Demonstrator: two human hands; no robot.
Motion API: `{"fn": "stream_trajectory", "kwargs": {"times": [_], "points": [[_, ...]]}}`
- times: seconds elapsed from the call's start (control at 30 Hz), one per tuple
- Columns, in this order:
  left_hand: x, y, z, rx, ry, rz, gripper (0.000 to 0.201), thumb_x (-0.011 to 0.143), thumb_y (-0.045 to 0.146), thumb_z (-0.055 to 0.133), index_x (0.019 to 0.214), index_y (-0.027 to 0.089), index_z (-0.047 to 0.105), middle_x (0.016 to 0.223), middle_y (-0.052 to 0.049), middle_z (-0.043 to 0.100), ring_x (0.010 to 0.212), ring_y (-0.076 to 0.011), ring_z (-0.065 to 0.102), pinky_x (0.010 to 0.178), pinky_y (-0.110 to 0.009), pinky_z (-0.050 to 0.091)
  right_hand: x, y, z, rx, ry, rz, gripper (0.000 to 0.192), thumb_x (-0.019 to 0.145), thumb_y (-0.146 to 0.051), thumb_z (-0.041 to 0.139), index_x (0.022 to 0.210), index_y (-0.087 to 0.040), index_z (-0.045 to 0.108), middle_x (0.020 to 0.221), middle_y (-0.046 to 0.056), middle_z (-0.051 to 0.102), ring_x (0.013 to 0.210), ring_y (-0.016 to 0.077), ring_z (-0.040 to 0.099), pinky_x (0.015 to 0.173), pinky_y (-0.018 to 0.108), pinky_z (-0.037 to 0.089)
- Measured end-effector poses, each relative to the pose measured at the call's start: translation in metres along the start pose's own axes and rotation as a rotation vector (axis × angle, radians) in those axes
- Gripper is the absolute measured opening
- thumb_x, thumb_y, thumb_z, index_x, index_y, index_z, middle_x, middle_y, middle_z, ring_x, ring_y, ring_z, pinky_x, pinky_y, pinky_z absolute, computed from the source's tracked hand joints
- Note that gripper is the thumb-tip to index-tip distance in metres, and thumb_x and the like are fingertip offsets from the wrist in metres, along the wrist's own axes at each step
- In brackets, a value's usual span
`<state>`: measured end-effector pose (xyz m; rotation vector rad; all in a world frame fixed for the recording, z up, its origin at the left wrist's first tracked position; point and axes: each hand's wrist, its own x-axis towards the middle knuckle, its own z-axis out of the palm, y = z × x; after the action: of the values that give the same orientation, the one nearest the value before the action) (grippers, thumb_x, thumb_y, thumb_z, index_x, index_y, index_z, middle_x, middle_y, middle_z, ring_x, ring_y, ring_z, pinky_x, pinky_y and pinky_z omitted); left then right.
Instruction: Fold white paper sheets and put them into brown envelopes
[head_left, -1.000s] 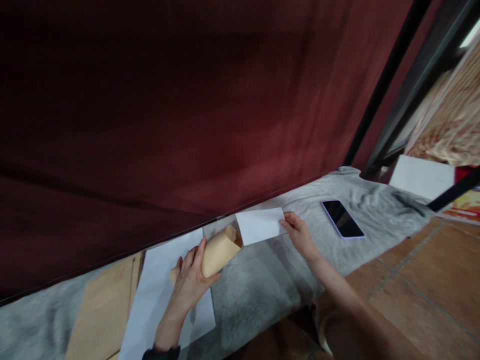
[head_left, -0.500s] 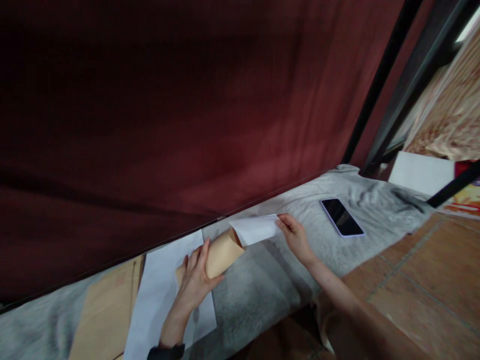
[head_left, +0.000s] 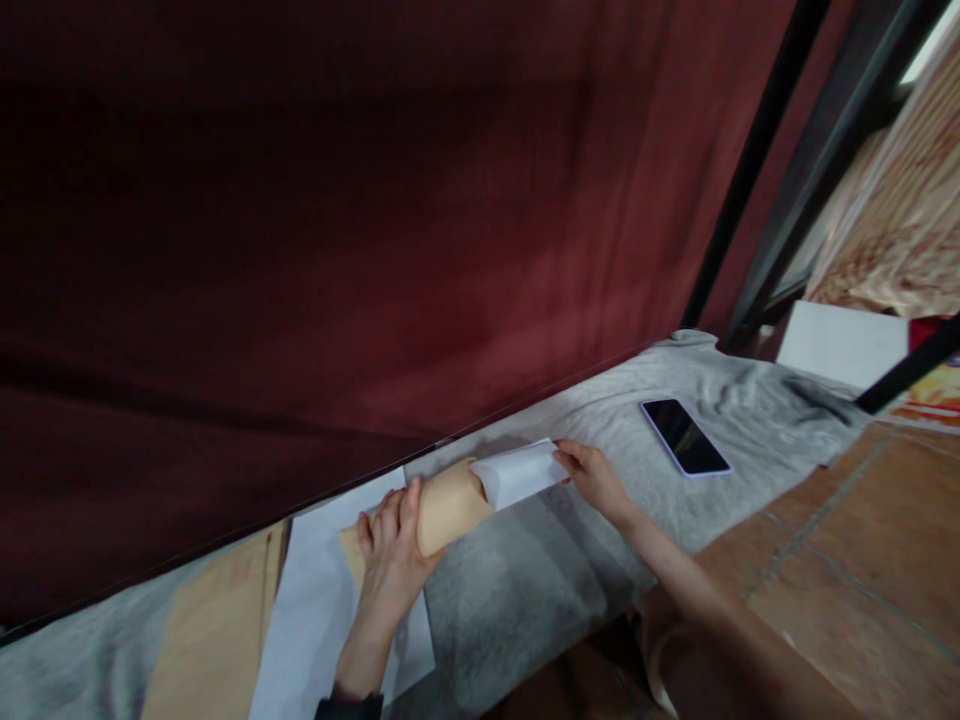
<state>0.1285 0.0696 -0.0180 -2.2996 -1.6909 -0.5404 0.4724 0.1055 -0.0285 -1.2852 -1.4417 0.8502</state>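
Note:
A tan paper envelope (head_left: 452, 508) lies under my left hand (head_left: 394, 550), whose fingers and thumb curve round it; its right end gapes. From that mouth a folded white paper (head_left: 519, 473) sticks out to the right, its left part hidden inside the envelope. My right hand (head_left: 592, 480) pinches the paper's outer end between thumb and fingers. Beneath my left hand and the envelope are white sheets (head_left: 300, 610), lying flat on the grey cloth (head_left: 517, 590).
Further left lie tan envelopes (head_left: 210, 620). A phone (head_left: 685, 437) in a pale purple case rests on the cloth to the right. A dark red curtain (head_left: 375, 250) hangs behind, beside a black post (head_left: 739, 190). Brown floor tiles (head_left: 862, 540) show at the lower right.
The white paper sits slightly lower and further into the envelope's mouth, which is rounder. My right hand has dropped a little with the paper; my left hand still holds the envelope.

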Motion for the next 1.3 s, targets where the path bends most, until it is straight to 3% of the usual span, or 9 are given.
{"fn": "stream_trajectory", "kwargs": {"times": [0.4, 0.63, 0.7, 0.87, 0.97, 1.3], "points": [[0.005, 0.011, 0.010, -0.094, -0.027, 0.034, 0.112, 0.075, 0.033, 0.077, 0.164, 0.027, 0.009, 0.148, -0.017, 0.046, 0.140, -0.0380, 0.044, 0.120, -0.068, 0.019, -0.003, -0.003, 0.027, -0.023, -0.065, 0.024, 0.036, 0.095, -0.046, 0.050, 0.070, -0.021, 0.061, 0.064, -0.002, 0.056, 0.062, 0.0152, 0.053, 0.060, 0.028, 0.037], [0.006, 0.022, 0.011, -0.171, -0.080, 0.055, 0.118, 0.071, 0.034, 0.079, 0.164, 0.029, 0.007, 0.151, -0.016, 0.044, 0.144, -0.0392, 0.040, 0.121, -0.069, 0.016, -0.012, -0.005, 0.056, 0.140, -0.081, 0.007, 0.033, 0.092, -0.047, 0.058, 0.079, -0.021, 0.075, 0.105, 0.008, 0.071, 0.093, 0.0206, 0.065, 0.082, 0.031, 0.049], [0.007, 0.025, 0.011, -0.182, -0.095, 0.060, 0.118, 0.071, 0.034, 0.079, 0.164, 0.029, 0.006, 0.152, -0.016, 0.043, 0.145, -0.0392, 0.039, 0.121, -0.069, 0.016, -0.015, -0.004, 0.065, 0.178, -0.093, 0.039, 0.032, 0.090, -0.045, 0.061, 0.075, -0.021, 0.075, 0.108, 0.008, 0.071, 0.097, 0.0214, 0.065, 0.084, 0.031, 0.050], [0.005, 0.031, 0.010, -0.217, -0.147, 0.078, 0.118, 0.071, 0.035, 0.079, 0.164, 0.029, 0.005, 0.153, -0.017, 0.043, 0.146, -0.0398, 0.038, 0.121, -0.068, 0.017, -0.018, 0.000, 0.082, 0.215, -0.125, 0.134, 0.037, 0.085, -0.042, 0.061, 0.055, -0.020, 0.061, 0.071, 0.001, 0.060, 0.064, 0.0137, 0.053, 0.059, 0.025, 0.040], [0.005, 0.031, 0.010, -0.220, -0.155, 0.082, 0.117, 0.072, 0.037, 0.078, 0.164, 0.028, 0.006, 0.154, -0.017, 0.043, 0.146, -0.0401, 0.038, 0.121, -0.068, 0.017, -0.017, 0.000, 0.085, 0.231, -0.131, 0.176, 0.037, 0.083, -0.039, 0.061, 0.052, -0.021, 0.055, 0.058, -0.003, 0.050, 0.055, 0.0114, 0.044, 0.053, 0.024, 0.032], [0.008, 0.033, 0.010, -0.188, -0.120, 0.092, 0.114, 0.074, 0.037, 0.077, 0.164, 0.027, 0.008, 0.151, -0.017, 0.046, 0.143, -0.0394, 0.042, 0.121, -0.067, 0.019, -0.018, -0.015, 0.075, 0.064, 0.005, 0.192, 0.017, 0.075, -0.023, 0.072, 0.058, -0.023, 0.067, 0.072, 0.000, 0.067, 0.062, 0.0137, 0.054, 0.059, 0.025, 0.035]]}}
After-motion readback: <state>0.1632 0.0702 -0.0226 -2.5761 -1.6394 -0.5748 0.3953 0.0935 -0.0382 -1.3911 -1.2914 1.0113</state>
